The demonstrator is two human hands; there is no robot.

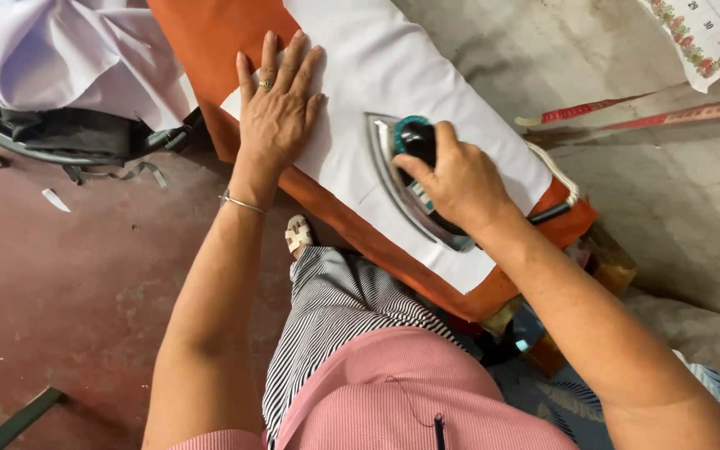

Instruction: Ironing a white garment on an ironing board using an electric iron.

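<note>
Clothing: pink top [393, 392] and striped trousers [335, 308] nearest the camera, below both hands.
Right hand [460, 179]: its grip is clamped round the dark handle of the iron [414, 179].
Iron: metal-soled, resting flat on the white cloth [393, 75]; it looks heavy and rigid, hot at the sole, so the handle on top is the place to hold it.
Left hand [277, 108]: left of the iron, fingers spread flat, pressing the cloth, holding nothing.
White cloth: thin, soft, likely to slide and crease.
Orange board [202, 42]: padded, under the cloth.
Measuring tape [627, 112]: beyond the right hand.
</note>
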